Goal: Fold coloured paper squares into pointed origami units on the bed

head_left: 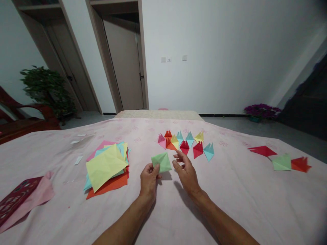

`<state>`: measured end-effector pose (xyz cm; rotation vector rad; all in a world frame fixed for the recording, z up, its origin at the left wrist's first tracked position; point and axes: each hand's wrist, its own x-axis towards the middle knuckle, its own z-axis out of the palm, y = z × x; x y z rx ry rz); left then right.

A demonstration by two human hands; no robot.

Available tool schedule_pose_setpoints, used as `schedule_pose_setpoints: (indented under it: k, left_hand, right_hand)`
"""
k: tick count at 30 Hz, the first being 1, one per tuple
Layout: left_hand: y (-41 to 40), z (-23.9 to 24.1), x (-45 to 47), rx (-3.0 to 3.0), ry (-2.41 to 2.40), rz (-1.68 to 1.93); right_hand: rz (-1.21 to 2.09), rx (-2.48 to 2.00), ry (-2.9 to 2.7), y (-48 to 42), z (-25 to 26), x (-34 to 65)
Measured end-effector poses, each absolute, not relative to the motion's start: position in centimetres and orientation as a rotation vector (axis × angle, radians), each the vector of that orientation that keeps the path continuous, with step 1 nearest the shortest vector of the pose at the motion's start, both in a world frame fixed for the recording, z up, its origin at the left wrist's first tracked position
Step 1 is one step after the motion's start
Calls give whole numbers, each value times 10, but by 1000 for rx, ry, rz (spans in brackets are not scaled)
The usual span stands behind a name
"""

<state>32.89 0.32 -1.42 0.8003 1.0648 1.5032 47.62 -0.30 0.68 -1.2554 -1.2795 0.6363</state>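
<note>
My left hand (149,179) pinches the lower left corner of a folded green paper square (161,161) and holds it just above the pink tablecloth (230,190). My right hand (186,170) hovers beside the paper's right edge with its fingers spread and loosely curled, holding nothing. Just beyond both hands lies a cluster of several small folded paper shapes (186,143) in pink, red, orange, yellow and teal.
A stack of flat coloured paper sheets (107,168) lies to the left, yellow on top. Three folded pieces, red (262,150), green (282,162) and orange-red (300,164), lie far right. A dark red packet (15,199) sits at the left edge. Small white scraps (78,160) lie nearby.
</note>
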Motion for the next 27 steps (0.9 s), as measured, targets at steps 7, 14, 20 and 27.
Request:
schedule_pose_setpoints:
  k: [7,14,20,27]
  left_hand:
    - [0,-12,330,570,835,1300]
    - [1,-12,329,588,819,1240]
    - [5,-16,328,489,734,1278]
    - [4,-12,328,507,673,1250]
  right_hand:
    - [865,-1140,-1219,-2,-1,470]
    - [368,-1150,-1366,-3,2,481]
    - [67,-1203,-1507,-4,-2,484]
    - [-36,-1111,-1544,-4,0,483]
